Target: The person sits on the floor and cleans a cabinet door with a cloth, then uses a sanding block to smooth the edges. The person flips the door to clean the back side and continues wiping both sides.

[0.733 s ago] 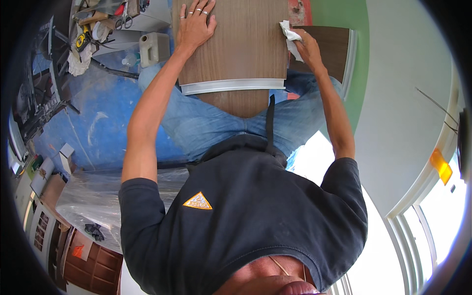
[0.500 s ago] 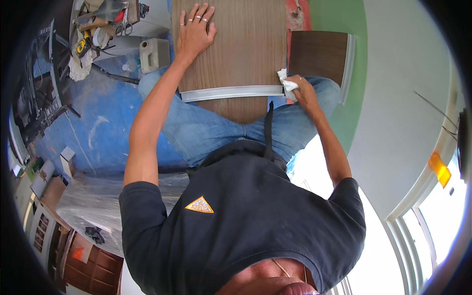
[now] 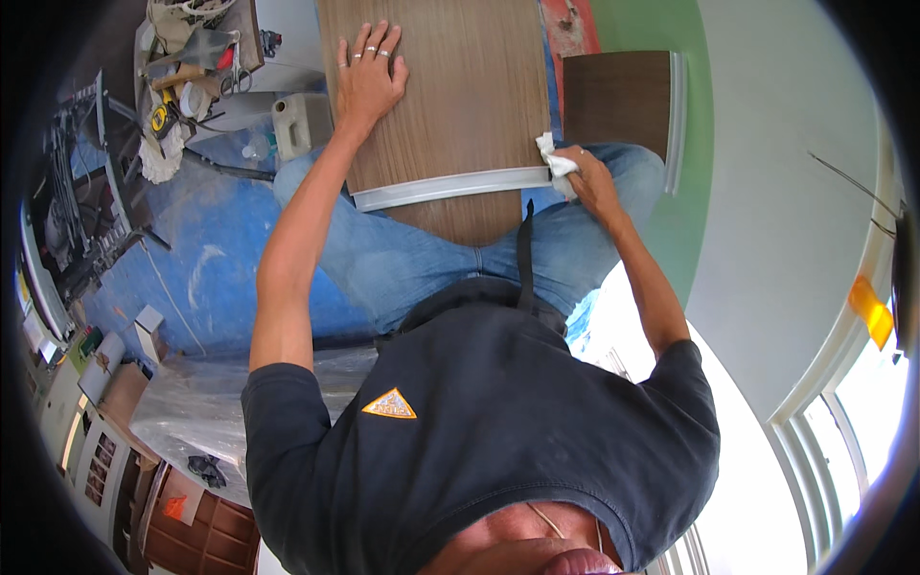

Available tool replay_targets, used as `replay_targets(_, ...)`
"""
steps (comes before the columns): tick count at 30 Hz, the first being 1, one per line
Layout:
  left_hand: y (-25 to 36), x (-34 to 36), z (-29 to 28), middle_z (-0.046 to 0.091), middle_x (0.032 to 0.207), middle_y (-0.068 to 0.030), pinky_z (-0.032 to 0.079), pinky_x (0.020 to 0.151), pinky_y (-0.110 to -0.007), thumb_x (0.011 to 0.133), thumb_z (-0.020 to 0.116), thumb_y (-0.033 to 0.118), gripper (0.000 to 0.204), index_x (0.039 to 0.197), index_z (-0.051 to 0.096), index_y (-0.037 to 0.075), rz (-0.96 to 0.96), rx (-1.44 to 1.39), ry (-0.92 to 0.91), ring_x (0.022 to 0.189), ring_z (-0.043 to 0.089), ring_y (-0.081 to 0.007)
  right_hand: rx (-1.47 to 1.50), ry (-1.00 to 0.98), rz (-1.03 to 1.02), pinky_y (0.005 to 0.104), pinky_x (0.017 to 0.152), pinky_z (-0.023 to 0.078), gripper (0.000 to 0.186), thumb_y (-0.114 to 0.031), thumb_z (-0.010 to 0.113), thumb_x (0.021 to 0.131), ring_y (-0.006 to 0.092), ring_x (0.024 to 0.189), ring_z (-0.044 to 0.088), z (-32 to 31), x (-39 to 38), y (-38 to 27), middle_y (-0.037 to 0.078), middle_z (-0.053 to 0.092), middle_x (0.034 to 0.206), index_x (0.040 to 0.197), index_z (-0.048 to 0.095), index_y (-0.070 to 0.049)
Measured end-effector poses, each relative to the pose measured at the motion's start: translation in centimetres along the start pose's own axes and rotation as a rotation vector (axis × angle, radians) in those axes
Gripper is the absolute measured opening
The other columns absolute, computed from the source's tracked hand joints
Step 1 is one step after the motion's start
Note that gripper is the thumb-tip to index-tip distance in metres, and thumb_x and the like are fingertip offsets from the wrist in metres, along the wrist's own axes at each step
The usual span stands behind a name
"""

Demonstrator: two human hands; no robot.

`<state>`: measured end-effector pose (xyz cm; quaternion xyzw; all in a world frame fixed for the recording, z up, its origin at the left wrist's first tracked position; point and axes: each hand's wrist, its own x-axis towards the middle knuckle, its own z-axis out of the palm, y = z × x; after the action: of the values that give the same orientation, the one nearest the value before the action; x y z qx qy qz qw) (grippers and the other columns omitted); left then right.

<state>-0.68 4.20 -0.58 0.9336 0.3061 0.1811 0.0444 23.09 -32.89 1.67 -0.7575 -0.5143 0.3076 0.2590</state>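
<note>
A brown wood-grain panel [image 3: 460,96] lies in front of me between my knees, with a silver metal strip [image 3: 450,186] along its near edge. My left hand [image 3: 372,81] rests flat on the panel near its left side, fingers spread, rings on some of them. At the panel's near right corner my right hand [image 3: 594,180] is closed around a crumpled white cloth [image 3: 560,165]. The cloth touches the end of the metal strip. Part of it is hidden by my fingers.
Another brown panel [image 3: 618,101] with a metal edge lies to the right. At the far left, a box of tools holds scissors [image 3: 235,79] and a yellow tape measure [image 3: 163,113]. A beige jug [image 3: 302,125] stands beside the panel. Clear plastic wrap [image 3: 192,412] lies at the lower left.
The view has shifted slightly, so the surroundings sit a little differently in the picture. My left hand stays flat on the panel, and my right hand keeps the cloth at the same corner.
</note>
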Motion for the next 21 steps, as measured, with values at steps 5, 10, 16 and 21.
replay_targets(5,0.0,0.1,0.1,0.051,0.153,-0.0049,0.023,0.123,-0.057,0.096,0.055,0.030,0.050,0.145,0.057,0.017,-0.004,-0.015,0.000,0.147,0.039,-0.0270,-0.063,0.223,-0.012,0.0414,0.093,0.052,0.038,-0.003,0.059,0.088,0.0385,0.109,0.067,-0.5,8.2,1.4,0.017,0.070,0.117,0.125,0.067,-0.009)
replay_targets(10,-0.2,0.0,-0.1,0.051,0.153,-0.0047,0.022,0.123,-0.056,0.096,0.055,0.031,0.050,0.145,0.057,0.018,0.004,-0.028,0.007,0.148,0.039,-0.0263,0.080,0.254,-0.021,0.0383,0.092,0.052,0.036,-0.005,0.058,0.091,0.0348,0.107,0.069,-1.5,14.1,2.2,0.020,0.070,0.116,0.126,0.065,-0.002)
replay_targets(16,-0.1,0.0,0.1,0.052,0.153,-0.0049,0.022,0.123,-0.056,0.096,0.055,0.031,0.051,0.145,0.056,0.018,-0.020,-0.014,-0.007,0.147,0.040,-0.0258,0.152,-0.033,0.138,0.0374,0.100,0.048,0.043,0.003,0.054,0.083,0.0320,0.111,0.066,0.5,-0.1,-0.5,0.019,0.068,0.117,0.124,0.064,-0.002)
replay_targets(21,0.0,0.0,0.1,0.052,0.153,-0.0052,0.022,0.123,-0.055,0.096,0.055,0.031,0.051,0.145,0.057,0.018,-0.001,0.016,-0.010,0.147,0.040,-0.0257,0.066,0.151,0.018,0.0388,0.098,0.050,0.041,0.000,0.055,0.086,0.0330,0.111,0.068,-0.2,6.0,1.4,0.019,0.070,0.116,0.125,0.065,-0.003)
